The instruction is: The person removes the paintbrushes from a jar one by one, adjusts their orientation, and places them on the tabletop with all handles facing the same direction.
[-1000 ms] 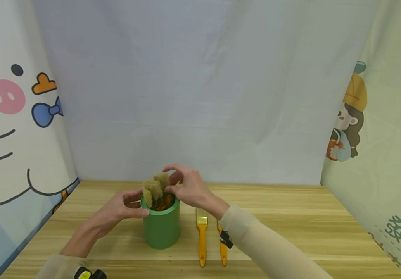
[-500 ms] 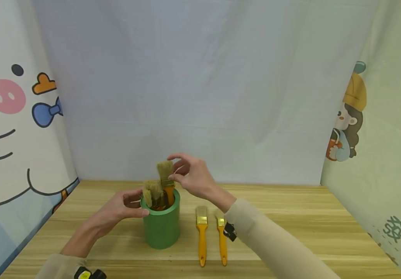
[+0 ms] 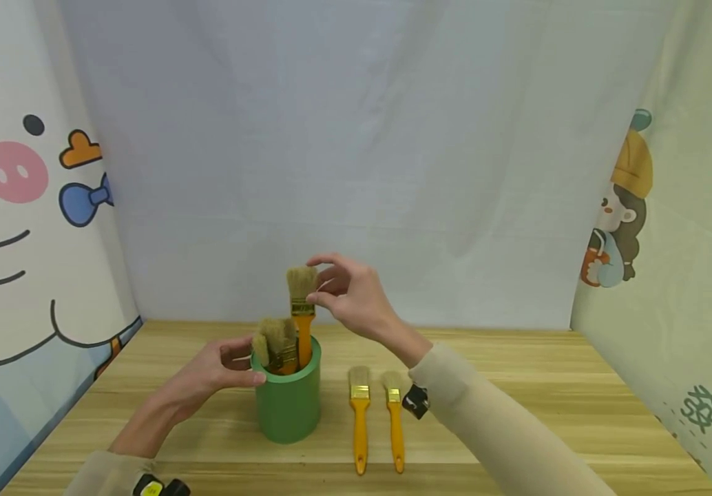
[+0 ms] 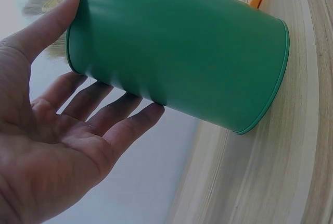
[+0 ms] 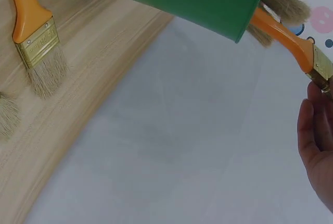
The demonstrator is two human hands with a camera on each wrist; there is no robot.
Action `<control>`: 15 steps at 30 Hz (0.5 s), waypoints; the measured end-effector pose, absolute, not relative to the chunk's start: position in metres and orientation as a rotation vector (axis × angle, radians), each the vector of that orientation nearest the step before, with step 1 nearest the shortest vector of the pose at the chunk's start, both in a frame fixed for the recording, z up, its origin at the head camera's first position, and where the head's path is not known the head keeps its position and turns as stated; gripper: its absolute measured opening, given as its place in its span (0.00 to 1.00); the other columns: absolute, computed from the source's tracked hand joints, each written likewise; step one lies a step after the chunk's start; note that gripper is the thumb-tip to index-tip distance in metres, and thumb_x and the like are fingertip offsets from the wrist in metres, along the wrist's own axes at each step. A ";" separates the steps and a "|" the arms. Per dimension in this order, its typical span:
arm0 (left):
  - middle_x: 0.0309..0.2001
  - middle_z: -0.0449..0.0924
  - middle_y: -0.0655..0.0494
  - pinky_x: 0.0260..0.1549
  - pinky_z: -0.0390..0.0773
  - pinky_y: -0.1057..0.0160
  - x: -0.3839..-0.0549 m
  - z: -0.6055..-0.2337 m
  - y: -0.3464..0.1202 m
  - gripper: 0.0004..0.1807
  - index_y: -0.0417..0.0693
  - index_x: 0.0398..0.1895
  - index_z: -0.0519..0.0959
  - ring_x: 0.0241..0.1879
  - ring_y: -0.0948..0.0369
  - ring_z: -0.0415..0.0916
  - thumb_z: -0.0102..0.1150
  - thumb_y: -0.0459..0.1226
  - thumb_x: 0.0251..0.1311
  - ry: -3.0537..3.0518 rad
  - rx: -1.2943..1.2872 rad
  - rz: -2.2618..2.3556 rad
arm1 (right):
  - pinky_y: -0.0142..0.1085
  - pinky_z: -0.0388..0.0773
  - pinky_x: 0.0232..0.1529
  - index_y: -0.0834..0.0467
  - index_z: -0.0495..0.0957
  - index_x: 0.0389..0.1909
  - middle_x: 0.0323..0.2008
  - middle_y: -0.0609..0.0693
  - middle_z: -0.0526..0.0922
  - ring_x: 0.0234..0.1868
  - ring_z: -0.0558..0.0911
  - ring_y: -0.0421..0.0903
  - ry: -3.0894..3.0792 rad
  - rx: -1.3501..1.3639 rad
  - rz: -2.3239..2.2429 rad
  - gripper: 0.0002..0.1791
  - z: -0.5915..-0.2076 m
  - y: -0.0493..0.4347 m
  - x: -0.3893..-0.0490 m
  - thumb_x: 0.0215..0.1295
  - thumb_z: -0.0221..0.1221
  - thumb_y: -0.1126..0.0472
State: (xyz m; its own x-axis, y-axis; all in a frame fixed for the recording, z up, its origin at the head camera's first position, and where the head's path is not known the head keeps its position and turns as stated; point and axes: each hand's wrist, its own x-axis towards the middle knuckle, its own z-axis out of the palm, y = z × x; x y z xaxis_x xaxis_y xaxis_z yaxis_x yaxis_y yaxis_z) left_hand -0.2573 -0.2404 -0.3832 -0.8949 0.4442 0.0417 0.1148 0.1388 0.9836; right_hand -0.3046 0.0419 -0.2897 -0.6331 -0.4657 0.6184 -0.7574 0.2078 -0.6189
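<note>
A green cup [image 3: 288, 410] stands upright on the wooden table, with several bristle paintbrushes [image 3: 274, 337] in it, bristles up. My left hand [image 3: 216, 368] holds the cup at its left: the thumb lies at the rim and the fingers touch the side, as the left wrist view shows. Above the cup's far right side, my right hand [image 3: 356, 300] pinches a paintbrush [image 3: 302, 289] near its metal ferrule. That brush points bristles up, and the lower end of its orange handle is hidden inside the cup.
Two orange-handled paintbrushes, a wider one [image 3: 360, 420] and a narrower one [image 3: 396, 420], lie side by side on the table [image 3: 517, 406] right of the cup, bristles away from me. A pale cloth [image 3: 356, 158] hangs behind; printed cloths flank both sides.
My right hand has moved up and slightly right, drawing the pinched paintbrush partway out of the cup, so its ferrule and handle now show. The left hand and the cup have stayed in place.
</note>
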 end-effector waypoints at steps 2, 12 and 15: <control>0.76 0.63 0.31 0.64 0.75 0.44 -0.257 -0.383 -0.241 0.50 0.31 0.83 0.53 0.72 0.35 0.66 0.72 0.38 0.66 2.155 0.548 1.829 | 0.41 0.87 0.41 0.59 0.81 0.62 0.39 0.54 0.88 0.38 0.89 0.44 -2.175 1.154 1.411 0.24 -0.286 0.043 -0.305 0.66 0.70 0.73; 0.76 0.60 0.28 0.66 0.73 0.44 -0.257 -0.384 -0.242 0.53 0.27 0.82 0.49 0.73 0.33 0.63 0.72 0.37 0.65 2.174 0.543 1.830 | 0.39 0.87 0.42 0.60 0.81 0.62 0.41 0.54 0.88 0.39 0.90 0.45 -2.116 1.133 1.440 0.24 -0.264 0.054 -0.302 0.66 0.70 0.72; 0.76 0.60 0.29 0.65 0.74 0.44 -0.258 -0.384 -0.242 0.52 0.27 0.82 0.50 0.73 0.33 0.64 0.72 0.37 0.65 2.172 0.558 1.831 | 0.40 0.87 0.43 0.60 0.81 0.62 0.40 0.54 0.88 0.39 0.90 0.46 -2.091 1.130 1.454 0.24 -0.258 0.060 -0.301 0.66 0.70 0.73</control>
State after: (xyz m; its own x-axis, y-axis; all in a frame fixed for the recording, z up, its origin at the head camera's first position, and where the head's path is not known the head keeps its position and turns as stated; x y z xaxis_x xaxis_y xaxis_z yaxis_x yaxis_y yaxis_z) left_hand -0.2575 -0.2418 -0.3842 -0.8964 0.4395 0.0570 0.1305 0.1390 0.9817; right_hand -0.3006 0.0597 -0.2579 -0.6188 -0.4081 0.6712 -0.7713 0.1533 -0.6178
